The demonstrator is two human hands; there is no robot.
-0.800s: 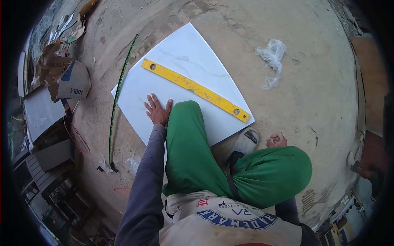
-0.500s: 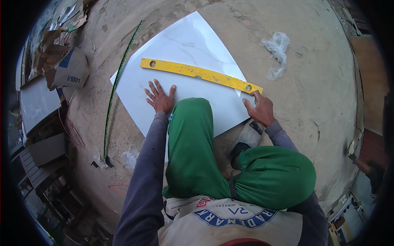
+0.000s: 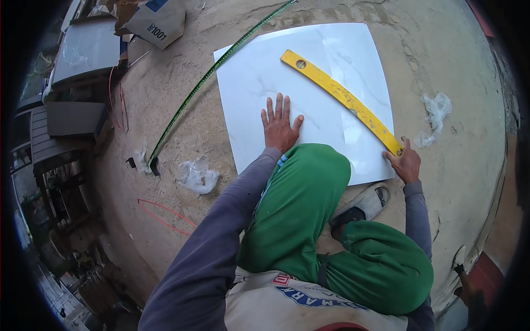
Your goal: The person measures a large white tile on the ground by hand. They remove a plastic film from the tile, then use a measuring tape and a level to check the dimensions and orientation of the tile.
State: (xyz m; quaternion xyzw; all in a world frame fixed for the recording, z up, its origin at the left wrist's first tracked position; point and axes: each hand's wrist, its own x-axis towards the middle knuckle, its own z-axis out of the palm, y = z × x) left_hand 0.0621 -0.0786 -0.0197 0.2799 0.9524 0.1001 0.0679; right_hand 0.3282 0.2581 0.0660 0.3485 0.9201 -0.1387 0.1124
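A large glossy white tile (image 3: 276, 60) with faint grey veining lies flat on the ground before me. Across its right part, slanting, rests a yellow spirit level (image 3: 348, 99) with scuffed faces and round vials. My left hand (image 3: 281, 127) presses palm down on the tile, fingers spread, nothing in it. At the level's near right end, by the tile's right edge, my right hand (image 3: 406, 160) has thumb and fingers closed round the tip. My green-trousered knee (image 3: 312, 171) covers part of the tile's near edge.
A long green strip with fine marks (image 3: 194, 88) crosses the tile's far left corner. Clear plastic wrapping lies left (image 3: 200, 175) and right (image 3: 436, 118). A torn paper bag (image 3: 157, 25), a grey box (image 3: 74, 118) and clutter stand left; an orange strap loop (image 3: 165, 217) lies near me.
The whole view has turned clockwise and shifted, so the tile and level appear further right. My hands keep about the same places on the tile and level.
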